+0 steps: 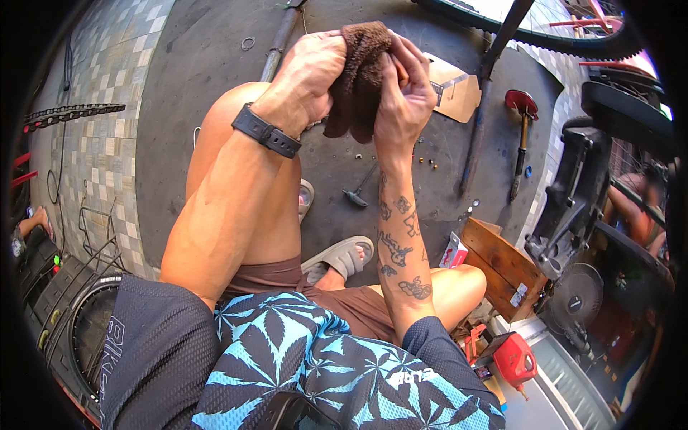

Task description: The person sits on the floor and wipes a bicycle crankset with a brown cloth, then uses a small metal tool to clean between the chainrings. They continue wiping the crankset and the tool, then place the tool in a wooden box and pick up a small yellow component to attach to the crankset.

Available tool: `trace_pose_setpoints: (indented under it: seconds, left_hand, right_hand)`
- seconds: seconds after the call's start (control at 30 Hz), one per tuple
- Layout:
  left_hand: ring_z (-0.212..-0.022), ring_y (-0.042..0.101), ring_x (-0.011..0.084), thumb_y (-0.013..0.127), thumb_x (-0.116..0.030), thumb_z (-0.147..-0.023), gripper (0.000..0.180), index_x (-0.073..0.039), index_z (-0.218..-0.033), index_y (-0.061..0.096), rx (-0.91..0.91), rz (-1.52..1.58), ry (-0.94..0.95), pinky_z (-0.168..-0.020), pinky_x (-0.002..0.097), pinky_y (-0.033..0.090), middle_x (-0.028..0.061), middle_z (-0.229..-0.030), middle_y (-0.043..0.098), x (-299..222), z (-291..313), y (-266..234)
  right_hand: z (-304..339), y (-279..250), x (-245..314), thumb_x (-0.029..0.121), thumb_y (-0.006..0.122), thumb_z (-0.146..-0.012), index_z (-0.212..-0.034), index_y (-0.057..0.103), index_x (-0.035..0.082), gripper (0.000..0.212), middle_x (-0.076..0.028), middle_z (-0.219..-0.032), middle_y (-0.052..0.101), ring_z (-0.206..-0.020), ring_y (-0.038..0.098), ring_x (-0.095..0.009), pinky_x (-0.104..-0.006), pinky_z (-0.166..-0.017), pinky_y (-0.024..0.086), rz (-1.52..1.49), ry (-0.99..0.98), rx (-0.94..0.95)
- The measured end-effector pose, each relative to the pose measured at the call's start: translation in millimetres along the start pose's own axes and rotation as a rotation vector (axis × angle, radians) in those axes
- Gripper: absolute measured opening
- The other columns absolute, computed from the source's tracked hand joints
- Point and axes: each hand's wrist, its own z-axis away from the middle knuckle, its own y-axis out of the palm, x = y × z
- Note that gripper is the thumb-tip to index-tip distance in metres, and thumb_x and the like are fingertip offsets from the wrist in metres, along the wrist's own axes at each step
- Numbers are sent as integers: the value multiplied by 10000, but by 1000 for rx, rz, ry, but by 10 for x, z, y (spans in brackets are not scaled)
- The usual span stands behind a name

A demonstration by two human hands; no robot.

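Held up in front of me, a brown terry cloth [364, 61] is bunched between my two hands. My left hand [309, 80] is closed on its left side, with a dark watch on the wrist. On the other side, my right hand [406, 97] pinches the cloth with thumb and fingers. Folds of the cloth hide whatever may be inside. Below the hands, a T-handle tool [355, 196] lies on the dark mat [236, 68]. Several small metal parts [428, 162] are scattered to the right of it.
A cardboard piece [459, 93], a metal pipe [473, 140] and a red-headed tool [523, 107] lie to the right. Nearer are a wooden box [502, 265] and red canister [513, 362]. A wheel [97, 337] stands at left. Other people [634, 211] sit at both edges.
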Motion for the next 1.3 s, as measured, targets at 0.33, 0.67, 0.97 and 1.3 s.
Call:
trace_pose_setpoints:
  seconds: [0.33, 0.67, 0.97, 1.3]
  left_hand:
    - [-859, 729, 180, 627, -153, -1043, 207, 21, -1133, 693, 42, -25, 251, -767, 340, 618, 84, -997, 742, -125, 151, -220]
    - [-844, 739, 220, 650, -102, -1018, 212, 26, -1186, 663, 90, 48, 244, -751, 351, 641, 121, -1004, 735, 46, 179, 37]
    - [-876, 742, 217, 633, -143, -1032, 238, 27, -1196, 662, 196, 94, 235, -784, 356, 635, 121, -1012, 744, 4, 120, 57]
    - [-913, 723, 224, 569, -260, -1062, 307, 7, -1189, 653, 181, 42, 212, -809, 381, 623, 117, -1048, 723, 112, 23, 23]
  right_hand:
    - [1974, 41, -1375, 316, 738, -938, -1052, 671, 30, 315, -156, -971, 713, -906, 709, -302, -456, -779, 572, 937, 423, 514]
    - [2485, 561, -2038, 200, 592, -963, -910, 733, 122, 170, -128, -889, 775, -838, 775, -318, -487, -766, 593, 1281, 468, 755]
    - [1338, -1719, -1610, 100, 768, -834, -896, 735, 5, 118, -131, -840, 736, -753, 697, -259, -396, -746, 565, 1062, 276, -266]
    - [1405, -1954, -1547, 216, 794, -886, -961, 688, 10, 243, -177, -972, 680, -835, 682, -311, -448, -766, 554, 1190, 132, -183]
